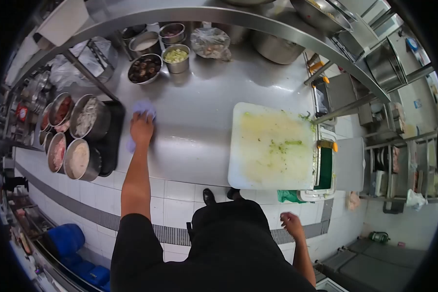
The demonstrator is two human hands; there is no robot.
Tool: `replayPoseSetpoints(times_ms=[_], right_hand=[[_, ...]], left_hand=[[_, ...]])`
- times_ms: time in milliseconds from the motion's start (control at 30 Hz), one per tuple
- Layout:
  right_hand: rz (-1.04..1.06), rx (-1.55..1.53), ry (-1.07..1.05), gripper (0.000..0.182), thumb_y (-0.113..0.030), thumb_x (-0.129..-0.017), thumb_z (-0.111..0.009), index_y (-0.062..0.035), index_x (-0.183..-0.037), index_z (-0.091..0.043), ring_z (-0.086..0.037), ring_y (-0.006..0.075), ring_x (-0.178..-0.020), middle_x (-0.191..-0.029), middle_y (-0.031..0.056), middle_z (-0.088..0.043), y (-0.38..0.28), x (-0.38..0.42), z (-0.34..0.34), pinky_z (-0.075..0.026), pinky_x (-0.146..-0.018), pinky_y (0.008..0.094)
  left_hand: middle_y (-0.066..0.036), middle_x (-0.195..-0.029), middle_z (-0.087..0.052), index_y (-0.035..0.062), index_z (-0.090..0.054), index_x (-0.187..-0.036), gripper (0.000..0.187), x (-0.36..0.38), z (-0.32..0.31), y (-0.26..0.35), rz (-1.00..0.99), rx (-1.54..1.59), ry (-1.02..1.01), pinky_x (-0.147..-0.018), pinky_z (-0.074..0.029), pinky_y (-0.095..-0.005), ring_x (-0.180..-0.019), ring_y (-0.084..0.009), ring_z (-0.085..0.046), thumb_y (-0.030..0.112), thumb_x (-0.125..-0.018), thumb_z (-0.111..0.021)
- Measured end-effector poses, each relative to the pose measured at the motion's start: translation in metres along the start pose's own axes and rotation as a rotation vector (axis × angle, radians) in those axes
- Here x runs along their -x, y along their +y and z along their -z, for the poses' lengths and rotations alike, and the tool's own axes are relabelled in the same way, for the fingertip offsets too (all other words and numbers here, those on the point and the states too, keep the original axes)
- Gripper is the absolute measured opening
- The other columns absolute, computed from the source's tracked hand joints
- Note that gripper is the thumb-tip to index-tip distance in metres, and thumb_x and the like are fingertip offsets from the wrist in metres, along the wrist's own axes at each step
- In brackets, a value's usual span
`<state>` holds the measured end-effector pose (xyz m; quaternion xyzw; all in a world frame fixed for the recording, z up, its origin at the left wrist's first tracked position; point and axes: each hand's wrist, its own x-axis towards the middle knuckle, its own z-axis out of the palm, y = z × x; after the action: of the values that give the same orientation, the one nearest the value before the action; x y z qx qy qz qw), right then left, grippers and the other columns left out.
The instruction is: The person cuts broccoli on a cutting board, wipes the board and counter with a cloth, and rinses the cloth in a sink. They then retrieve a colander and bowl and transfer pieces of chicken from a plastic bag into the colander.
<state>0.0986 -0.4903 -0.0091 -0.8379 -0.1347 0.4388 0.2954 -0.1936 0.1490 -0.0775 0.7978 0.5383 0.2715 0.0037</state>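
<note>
While bowls [144,68] hold chopped food, left hand [141,129] presses cloth [143,108].

Bare counter [199,121] lies open between the black tray of metal bowls [113,141] on the left and the white cutting board [270,146] on the right. Farther back, small ingredient bowls [158,56] and a curved steel rail [219,14] block passage.

No writing, label, brand or number can be read anywhere. A small red tag [22,113] at the far left of the desk [199,121], beyond the metal bowls, and a blue sticker [418,103] on the wall far right of the cutting board [270,146] are too blurred to make out.
</note>
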Motion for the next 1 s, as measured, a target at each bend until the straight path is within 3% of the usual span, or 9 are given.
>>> replayPoseSetpoints(times_ms=[133,267,367,567,700,767,833,900,1000], right_hand=[[-0.219,0.067,-0.008,0.03,-0.027,-0.094,-0.059,0.0009,-0.105,-0.063,-0.063,0.0138,-0.064,-0.081,0.0063,-0.066,0.044,0.048,-0.005,-0.05,-0.055,0.0285],[-0.338,0.054,0.049,0.029,-0.026,-0.094,-0.058,-0.0004,-0.107,-0.062,-0.063,0.0149,-0.064,-0.082,0.0056,-0.066,0.057,0.073,0.004,-0.051,-0.055,0.0296],[-0.326,0.009,0.106,0.027,-0.024,-0.095,-0.056,-0.0012,-0.108,-0.062,-0.064,0.0146,-0.065,-0.082,0.0054,-0.065,0.054,0.073,0.012,-0.051,-0.055,0.0293],[-0.378,-0.105,0.074,0.026,-0.022,-0.095,-0.055,-0.0014,-0.11,-0.06,-0.063,0.014,-0.063,-0.081,0.0053,-0.065,0.075,0.046,0.019,-0.051,-0.055,0.0278],[-0.396,-0.098,-0.033,0.026,-0.024,-0.095,-0.056,-0.0019,-0.109,-0.06,-0.063,0.0143,-0.062,-0.081,0.0055,-0.064,0.098,0.016,0.03,-0.051,-0.053,0.0269],[-0.342,-0.2,-0.023,0.027,-0.027,-0.095,-0.058,-0.0044,-0.109,-0.061,-0.061,0.014,-0.059,-0.081,0.0054,-0.064,0.112,0.002,0.042,-0.051,-0.052,0.0273],[-0.329,-0.269,0.02,0.026,-0.027,-0.095,-0.058,-0.0047,-0.109,-0.061,-0.06,0.013,-0.058,-0.08,0.0055,-0.064,0.115,-0.007,0.049,-0.051,-0.052,0.0271],[-0.381,-0.323,-0.018,0.026,-0.027,-0.095,-0.058,-0.0051,-0.109,-0.06,-0.059,0.0126,-0.057,-0.078,0.0052,-0.063,0.127,-0.022,0.058,-0.051,-0.05,0.0275],[-0.39,-0.298,-0.009,0.027,-0.027,-0.095,-0.058,-0.0051,-0.111,-0.059,-0.059,0.0134,-0.057,-0.081,0.0062,-0.063,0.14,-0.028,0.074,-0.05,-0.048,0.0276]], left_hand=[[-0.002,-0.132,-0.057,0.0241,-0.071,-0.116,0.033,-0.051,-0.05,0.113,-0.02,0.051,-0.244,-0.104,-0.034,-0.054,-0.121,-0.0309,-0.05,0.039,-0.093,-0.053],[0.001,-0.139,-0.053,0.0267,-0.07,-0.118,0.034,-0.049,-0.098,0.211,-0.229,0.148,-0.201,-0.114,-0.016,-0.0554,-0.131,-0.0288,-0.039,0.041,-0.094,-0.051],[0.0,-0.138,-0.053,0.0265,-0.071,-0.115,0.031,-0.023,-0.099,0.241,-0.432,0.31,-0.259,-0.115,-0.016,-0.054,-0.133,-0.0286,-0.037,0.038,-0.094,-0.052],[-0.003,-0.132,-0.056,0.0205,-0.074,-0.105,0.025,0.057,-0.043,0.219,-0.473,0.344,-0.416,-0.112,-0.022,-0.052,-0.126,-0.0299,-0.043,0.032,-0.09,-0.058],[-0.008,-0.098,-0.057,0.0139,-0.069,-0.081,0.014,0.185,0.045,0.155,-0.618,0.346,-0.321,-0.095,-0.035,-0.0491,-0.103,-0.0307,-0.051,0.028,-0.081,-0.065],[-0.009,-0.092,-0.063,0.0149,-0.072,-0.085,0.015,0.233,0.096,0.097,-0.43,0.131,-0.522,-0.086,-0.043,-0.0463,-0.087,-0.0322,-0.06,0.027,-0.08,-0.066],[-0.013,-0.094,-0.069,0.0083,-0.073,-0.092,0.021,0.257,0.128,0.033,0.131,0.311,-0.758,-0.076,-0.049,-0.0404,-0.087,-0.0307,-0.065,0.025,-0.086,-0.062],[-0.017,-0.095,-0.071,-0.0008,-0.071,-0.101,0.034,0.25,0.156,-0.021,0.791,0.379,-0.451,-0.07,-0.051,-0.0344,-0.089,-0.0247,-0.067,0.027,-0.094,-0.052],[-0.01,-0.087,-0.069,-0.0062,-0.067,-0.103,0.046,0.201,0.193,-0.045,0.654,0.408,-0.173,-0.069,-0.05,-0.0312,-0.083,-0.0165,-0.064,0.034,-0.1,-0.045]])
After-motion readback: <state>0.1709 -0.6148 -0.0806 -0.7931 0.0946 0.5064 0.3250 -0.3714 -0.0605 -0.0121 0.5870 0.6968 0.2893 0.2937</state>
